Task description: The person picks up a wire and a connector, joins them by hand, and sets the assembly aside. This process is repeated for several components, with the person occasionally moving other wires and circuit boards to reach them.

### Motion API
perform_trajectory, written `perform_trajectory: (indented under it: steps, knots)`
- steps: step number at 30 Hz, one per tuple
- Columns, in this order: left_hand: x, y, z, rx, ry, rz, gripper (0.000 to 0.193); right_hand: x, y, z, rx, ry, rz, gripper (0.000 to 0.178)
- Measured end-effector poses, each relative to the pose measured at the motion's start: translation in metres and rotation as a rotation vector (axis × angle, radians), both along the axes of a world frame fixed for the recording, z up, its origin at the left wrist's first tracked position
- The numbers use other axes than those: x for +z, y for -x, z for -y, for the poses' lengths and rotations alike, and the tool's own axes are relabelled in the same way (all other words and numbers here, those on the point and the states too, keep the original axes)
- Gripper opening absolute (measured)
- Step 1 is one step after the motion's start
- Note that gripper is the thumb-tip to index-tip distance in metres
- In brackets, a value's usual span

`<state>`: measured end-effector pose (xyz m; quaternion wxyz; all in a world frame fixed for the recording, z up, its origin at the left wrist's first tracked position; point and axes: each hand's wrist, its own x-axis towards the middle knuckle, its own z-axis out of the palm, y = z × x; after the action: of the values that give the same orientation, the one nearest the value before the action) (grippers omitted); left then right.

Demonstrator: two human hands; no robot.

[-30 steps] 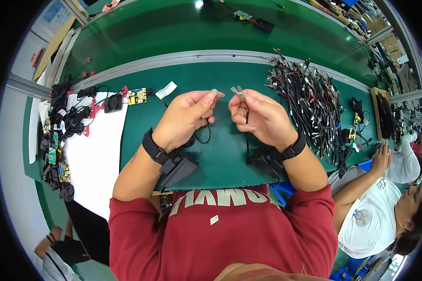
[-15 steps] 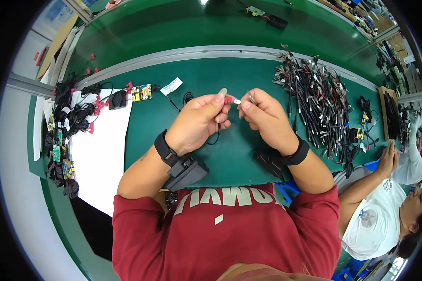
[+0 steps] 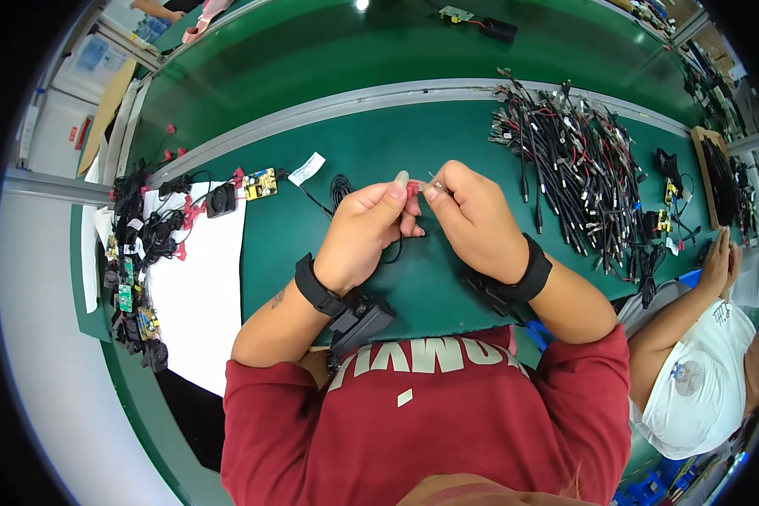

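Observation:
My left hand [image 3: 364, 226] pinches a small red piece [image 3: 413, 186] between thumb and fingertips, above the middle of the green table. A black cable [image 3: 398, 251] runs down from beneath these fingers. Close against it, my right hand [image 3: 476, 221] is closed, thumb against the bent forefinger, on a thin metallic piece [image 3: 435, 182] whose kind is too small to tell. The two hands' fingertips almost meet, and what lies between them is partly hidden. Just beyond my left hand lies a coiled black cable [image 3: 340, 185] with a white label tag [image 3: 307, 169].
A large pile of black cables [image 3: 569, 169] covers the right side of the green table [image 3: 447, 295]. At left, black adapter cables and circuit boards [image 3: 261, 184] lie on and around white paper [image 3: 196, 312]. A metal rail [image 3: 312, 121] edges the back; a co-worker [image 3: 691, 379] sits at right.
The view has shifted slightly. My hands have come closer together, and the white tip that showed between them at the red piece is now covered by my right fingers.

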<state>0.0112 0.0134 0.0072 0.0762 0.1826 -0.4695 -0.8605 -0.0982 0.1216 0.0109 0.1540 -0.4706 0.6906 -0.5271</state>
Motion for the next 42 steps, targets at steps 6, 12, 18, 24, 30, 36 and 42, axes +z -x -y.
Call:
perform_trajectory:
  steps: [6,12,18,24,30,36,42]
  knots:
    - [0.001,0.0,-0.002,-0.011,0.173,0.067,0.032,-0.003,0.003,0.0,0.072,-0.043,0.042,0.013]
    - [-0.002,0.0,-0.013,0.117,0.413,0.134,0.031,-0.009,-0.007,0.004,0.06,-0.057,0.12,0.012]
    - [-0.003,-0.002,-0.006,0.1,0.741,0.156,0.031,-0.01,-0.008,0.005,0.116,-0.049,-0.093,0.01]
    - [0.005,0.001,0.002,0.132,0.125,-0.003,0.035,0.003,-0.001,0.002,0.074,0.072,0.12,0.008]
    - [0.008,-0.002,0.006,0.116,-0.124,-0.142,0.032,0.003,-0.001,0.002,0.062,0.123,0.019,0.01]
    - [0.005,-0.003,0.006,0.07,-0.127,-0.227,0.032,-0.001,0.005,0.003,-0.026,0.156,-0.018,0.008]
    - [0.0,-0.001,0.005,0.0,0.075,-0.118,0.031,-0.002,0.007,0.003,-0.092,0.227,0.035,0.008]
